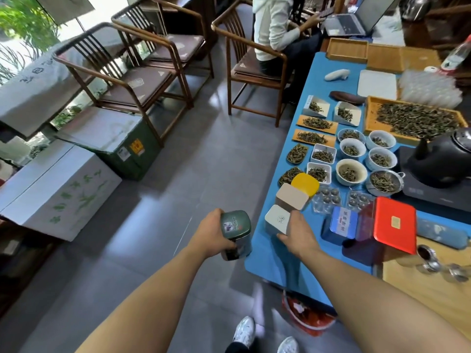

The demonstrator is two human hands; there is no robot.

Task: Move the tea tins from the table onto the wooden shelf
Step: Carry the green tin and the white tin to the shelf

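With the green tin (235, 234) held off the worktop (265, 261) in the left hand (215, 231), close the right hand (297, 234) fingers fully round the white tin (276, 220) (at the worktop's near corner) before lifting straight up.

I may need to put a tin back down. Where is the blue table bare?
Bare blue shows at the near corner, under the right hand and before the blue tin, and along the far left edge beside the white scoop. Between them, tea bowls and trays crowd the table.
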